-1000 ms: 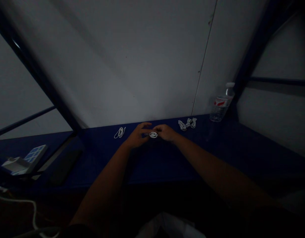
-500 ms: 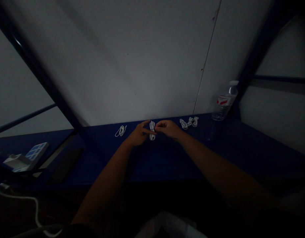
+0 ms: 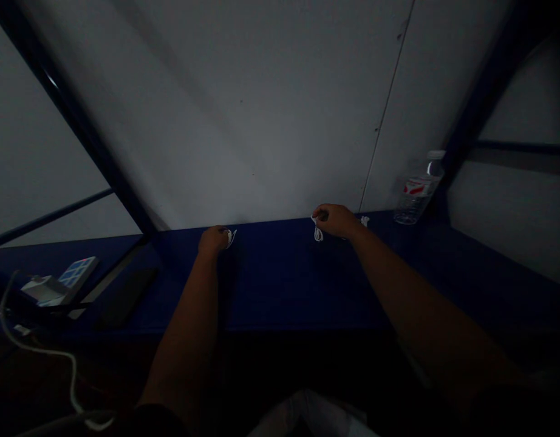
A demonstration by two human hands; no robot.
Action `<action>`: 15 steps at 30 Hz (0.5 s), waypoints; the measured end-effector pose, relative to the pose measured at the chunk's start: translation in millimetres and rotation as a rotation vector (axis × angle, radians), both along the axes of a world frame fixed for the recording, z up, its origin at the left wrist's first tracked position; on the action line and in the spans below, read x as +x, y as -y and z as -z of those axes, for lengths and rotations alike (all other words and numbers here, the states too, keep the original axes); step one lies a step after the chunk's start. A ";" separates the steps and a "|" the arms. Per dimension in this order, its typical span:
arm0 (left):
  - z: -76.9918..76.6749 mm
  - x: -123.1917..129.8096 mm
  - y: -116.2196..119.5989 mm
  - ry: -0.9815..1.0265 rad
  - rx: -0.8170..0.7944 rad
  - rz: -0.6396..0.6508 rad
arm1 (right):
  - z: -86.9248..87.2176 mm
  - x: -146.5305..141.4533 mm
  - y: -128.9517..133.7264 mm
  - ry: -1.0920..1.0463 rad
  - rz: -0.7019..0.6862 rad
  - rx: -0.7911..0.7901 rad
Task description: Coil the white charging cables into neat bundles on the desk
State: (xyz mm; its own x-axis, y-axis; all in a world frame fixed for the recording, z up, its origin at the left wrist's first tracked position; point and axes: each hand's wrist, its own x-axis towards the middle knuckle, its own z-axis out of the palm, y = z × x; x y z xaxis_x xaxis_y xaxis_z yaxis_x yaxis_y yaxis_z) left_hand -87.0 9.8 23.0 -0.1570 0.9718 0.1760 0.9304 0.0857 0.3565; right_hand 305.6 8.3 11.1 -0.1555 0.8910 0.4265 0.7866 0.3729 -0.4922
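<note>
My left hand (image 3: 212,241) rests at the far edge of the dark blue table (image 3: 280,279), its fingers closed at a small coiled white cable (image 3: 231,238). Most of that coil is hidden by the hand. My right hand (image 3: 335,221) is further right, with a second coiled white cable (image 3: 317,230) hanging under its fingers. A small white cable bundle (image 3: 364,221) sticks out just beyond my right hand, and the hand hides whatever lies next to it.
A clear plastic water bottle (image 3: 417,191) with a red-and-white label stands at the far right. A blue-and-white box (image 3: 77,272) and a dark flat slab (image 3: 125,297) lie at the left. A white cord (image 3: 73,370) hangs below them. A pale wall backs the table.
My hands have moved apart. The middle coil has gone right with my right hand, and my left hand has moved left onto the left coil.
</note>
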 end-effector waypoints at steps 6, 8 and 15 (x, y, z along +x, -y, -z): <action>7.8 0.4 -3.4 -0.111 -0.135 -0.005 | 10.1 5.8 -7.8 0.275 0.107 -0.021; 8.7 4.9 -1.8 -0.126 -0.138 -0.016 | 16.7 3.0 -3.5 0.337 0.104 0.044; 12.7 38.2 10.9 0.251 -0.174 0.492 | 15.6 -21.8 16.1 0.254 -0.010 0.275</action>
State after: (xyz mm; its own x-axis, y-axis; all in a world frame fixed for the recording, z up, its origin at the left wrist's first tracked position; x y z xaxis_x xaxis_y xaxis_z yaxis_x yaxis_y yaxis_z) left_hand -48.9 -1.2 10.3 0.3044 0.9523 0.0232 0.7643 -0.2587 0.5907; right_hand 283.8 -7.7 -4.5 -0.2951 0.7463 0.5966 0.8666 0.4720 -0.1619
